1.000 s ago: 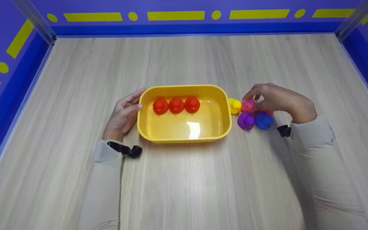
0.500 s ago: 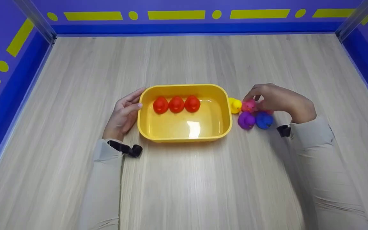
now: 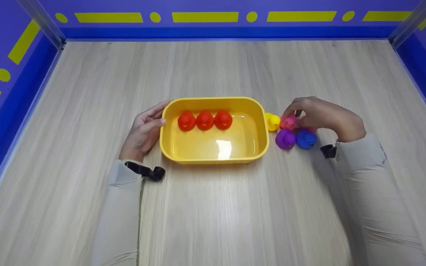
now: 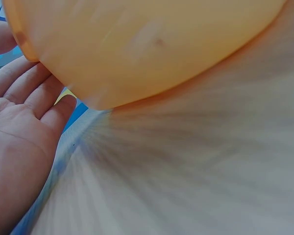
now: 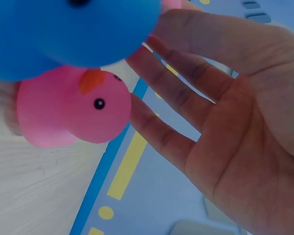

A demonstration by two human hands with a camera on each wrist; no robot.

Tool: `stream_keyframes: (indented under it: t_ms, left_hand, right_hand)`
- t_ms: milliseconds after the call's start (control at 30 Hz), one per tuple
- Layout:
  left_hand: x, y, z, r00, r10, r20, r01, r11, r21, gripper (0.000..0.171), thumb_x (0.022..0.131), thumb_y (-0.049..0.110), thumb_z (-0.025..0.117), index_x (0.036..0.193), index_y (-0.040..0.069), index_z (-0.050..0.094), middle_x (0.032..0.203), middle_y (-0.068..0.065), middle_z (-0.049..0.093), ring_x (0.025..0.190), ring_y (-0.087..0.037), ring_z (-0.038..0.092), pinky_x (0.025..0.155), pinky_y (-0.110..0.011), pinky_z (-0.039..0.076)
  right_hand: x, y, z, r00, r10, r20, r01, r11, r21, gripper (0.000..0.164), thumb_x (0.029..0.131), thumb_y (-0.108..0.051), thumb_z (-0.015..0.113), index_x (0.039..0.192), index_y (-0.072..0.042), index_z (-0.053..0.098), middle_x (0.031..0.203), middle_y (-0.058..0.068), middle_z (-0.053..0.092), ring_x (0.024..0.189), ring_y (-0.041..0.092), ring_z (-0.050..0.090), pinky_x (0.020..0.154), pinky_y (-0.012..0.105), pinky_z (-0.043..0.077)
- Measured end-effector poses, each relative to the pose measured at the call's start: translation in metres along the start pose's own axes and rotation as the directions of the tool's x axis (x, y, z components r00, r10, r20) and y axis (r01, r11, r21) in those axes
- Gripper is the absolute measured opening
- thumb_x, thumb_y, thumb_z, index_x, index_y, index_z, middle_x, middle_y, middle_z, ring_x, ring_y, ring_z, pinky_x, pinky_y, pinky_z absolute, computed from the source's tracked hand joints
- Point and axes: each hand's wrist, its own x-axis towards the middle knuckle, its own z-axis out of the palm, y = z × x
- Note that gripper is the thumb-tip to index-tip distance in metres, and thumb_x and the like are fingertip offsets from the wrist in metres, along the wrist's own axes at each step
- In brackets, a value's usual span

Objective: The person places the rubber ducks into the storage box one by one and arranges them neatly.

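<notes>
In the head view, my left hand (image 3: pixel 142 129) rests at the left end of a yellow plastic tub (image 3: pixel 216 162), thumb at the rim. The left wrist view shows its fairly straight fingers (image 4: pixel 34 93) along the outer wall. Three red rubber ducks (image 3: pixel 205 120) sit in a row inside the tub's far half. Right of the tub, my right hand (image 3: pixel 322 114) pinches a pink rubber duck (image 3: pixel 288 122) between thumb and fingers. Another pink duck (image 5: pixel 78 107) lies close to the smallest fingertip in the right wrist view, partly covered there by a blue duck (image 5: pixel 88 34).
Close around the right hand are a yellow duck (image 3: pixel 273 122) against the tub's right wall, a purple duck (image 3: pixel 285 139) and the blue duck. All stand on a pale wood-grain table (image 3: pixel 213 214). Purple-blue walls (image 3: pixel 213 31) with yellow marks border the back and sides.
</notes>
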Motion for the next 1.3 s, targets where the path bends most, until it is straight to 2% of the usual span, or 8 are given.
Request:
stream_keyframes:
  t_ms: [267,500,1033,1300]
  left_hand:
    - [0.001,0.0,-0.001,1.0,-0.005,-0.002,0.005,1.0,-0.002,0.057,0.084,-0.014,0.046,0.14,-0.016,0.034,0.127,-0.008,0.062,0.122,-0.017,0.055,0.106,-0.028,0.044]
    - [0.0,-0.001,-0.001,1.0,-0.013,-0.001,0.013,1.0,0.0,0.058,0.084,-0.013,0.047,0.14,-0.015,0.035,0.129,-0.01,0.061,0.122,-0.018,0.055,0.106,-0.03,0.044]
    - [0.001,-0.002,-0.003,1.0,-0.002,-0.006,0.002,1.0,0.007,0.057,0.085,-0.014,0.046,0.14,-0.016,0.034,0.13,-0.011,0.06,0.123,-0.018,0.055,0.107,-0.03,0.043]
    - [0.001,-0.002,-0.002,1.0,-0.002,-0.007,0.002,1.0,0.008,0.057,0.084,-0.014,0.047,0.14,-0.015,0.035,0.13,-0.01,0.06,0.123,-0.018,0.055,0.106,-0.029,0.043]
  right_hand:
    - [0.0,0.001,-0.001,1.0,-0.01,-0.013,0.009,1.0,-0.018,0.026,0.086,-0.006,0.068,0.111,-0.013,0.071,0.112,0.009,0.064,0.099,0.027,0.058,0.079,0.042,0.059]
    - [-0.001,-0.001,-0.003,0.998,-0.055,-0.039,0.054,0.998,-0.043,0.024,0.085,-0.005,0.069,0.108,-0.011,0.072,0.108,0.009,0.064,0.1,0.027,0.057,0.083,0.043,0.058]
    - [-0.007,-0.01,-0.013,0.997,-0.056,-0.05,0.052,0.996,-0.075,0.031,0.082,0.0,0.07,0.111,-0.012,0.071,0.111,0.008,0.065,0.104,0.029,0.058,0.085,0.044,0.057]
    - [-0.006,-0.017,-0.019,0.992,-0.098,-0.08,0.089,0.99,-0.11,0.025,0.083,-0.009,0.073,0.107,-0.013,0.072,0.107,0.005,0.066,0.102,0.025,0.06,0.089,0.044,0.056]
